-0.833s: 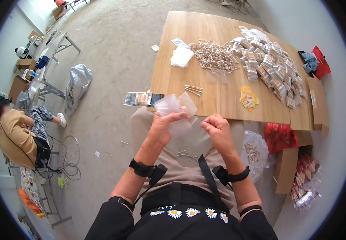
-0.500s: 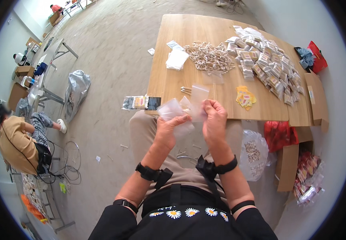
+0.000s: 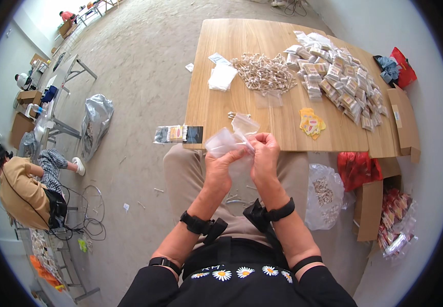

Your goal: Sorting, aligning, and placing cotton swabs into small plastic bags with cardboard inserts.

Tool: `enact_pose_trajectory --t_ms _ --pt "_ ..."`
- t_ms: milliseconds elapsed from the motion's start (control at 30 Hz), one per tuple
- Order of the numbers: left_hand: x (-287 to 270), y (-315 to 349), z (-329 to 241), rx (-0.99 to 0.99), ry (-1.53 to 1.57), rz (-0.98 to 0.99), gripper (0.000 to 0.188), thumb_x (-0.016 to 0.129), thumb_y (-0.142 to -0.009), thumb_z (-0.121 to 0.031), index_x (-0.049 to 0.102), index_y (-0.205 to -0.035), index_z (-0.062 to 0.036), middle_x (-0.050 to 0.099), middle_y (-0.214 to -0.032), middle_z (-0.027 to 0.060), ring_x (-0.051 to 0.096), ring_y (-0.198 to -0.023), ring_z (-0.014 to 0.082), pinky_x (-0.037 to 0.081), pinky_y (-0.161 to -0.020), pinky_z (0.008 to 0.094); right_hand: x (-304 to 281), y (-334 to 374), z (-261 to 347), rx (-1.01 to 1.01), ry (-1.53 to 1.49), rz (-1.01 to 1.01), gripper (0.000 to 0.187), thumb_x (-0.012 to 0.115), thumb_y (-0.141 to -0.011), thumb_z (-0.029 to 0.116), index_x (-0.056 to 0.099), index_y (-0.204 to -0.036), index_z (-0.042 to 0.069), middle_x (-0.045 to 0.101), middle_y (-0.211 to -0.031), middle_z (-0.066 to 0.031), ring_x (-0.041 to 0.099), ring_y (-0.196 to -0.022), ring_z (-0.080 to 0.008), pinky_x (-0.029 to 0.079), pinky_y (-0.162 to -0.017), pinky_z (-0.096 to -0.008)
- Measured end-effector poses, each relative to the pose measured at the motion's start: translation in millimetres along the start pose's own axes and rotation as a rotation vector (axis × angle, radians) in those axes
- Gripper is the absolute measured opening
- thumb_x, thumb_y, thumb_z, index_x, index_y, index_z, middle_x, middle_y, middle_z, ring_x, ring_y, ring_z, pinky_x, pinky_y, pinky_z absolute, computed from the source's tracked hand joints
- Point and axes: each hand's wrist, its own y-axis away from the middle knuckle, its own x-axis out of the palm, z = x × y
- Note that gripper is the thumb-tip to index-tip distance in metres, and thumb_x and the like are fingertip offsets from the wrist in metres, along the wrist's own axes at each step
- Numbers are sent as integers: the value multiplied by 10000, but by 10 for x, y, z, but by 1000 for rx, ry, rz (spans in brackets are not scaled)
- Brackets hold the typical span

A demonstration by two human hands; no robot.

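Note:
Several clear plastic bags [image 3: 218, 143] are fanned out in my left hand [image 3: 220, 169], which grips them between thumb and fingers at the table's near edge. My right hand [image 3: 265, 156] is closed in a pinch on the edge of one bag [image 3: 245, 124], right against the left fingertips. Just beyond the hands lie a few loose cotton swabs [image 3: 239, 115]. Farther back is a heap of cotton swabs [image 3: 265, 72]. Yellow printed cards [image 3: 311, 124] lie to the right of my hands.
Packed swab bags [image 3: 341, 82] are piled at the table's right. White bags [image 3: 222, 77] lie at its left. A filled pack [image 3: 177, 134] lies at the left edge. Below, right, are a bag of swabs [image 3: 323, 194] and a cardboard box [image 3: 369, 212]. A person [image 3: 27, 189] sits left.
My right hand has come left and in against my left hand. The bag it pinches, upright before, is now bent and tilted over the others.

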Motion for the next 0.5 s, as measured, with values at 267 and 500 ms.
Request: enact_pose_trajectory --t_ms 267,500 --pt "136 35 -104 -84 165 -70 314 776 -770 17 655 -1058 -8 711 -921 72 693 -848 184 566 -778 333 49 83 102 -341 234 -81 117 637 -880 -14 533 -886 39 530 -829 4 484 -738 -74 436 -691 -215" --pt "-159 -57 -288 -162 -79 154 339 729 -738 69 649 -1058 -9 711 -923 107 712 -830 216 577 -802 364 -107 146 438 -231 111 209 231 675 -866 26 569 -1065 -26 592 -921 -29 566 -813 -86 477 -762 -225"
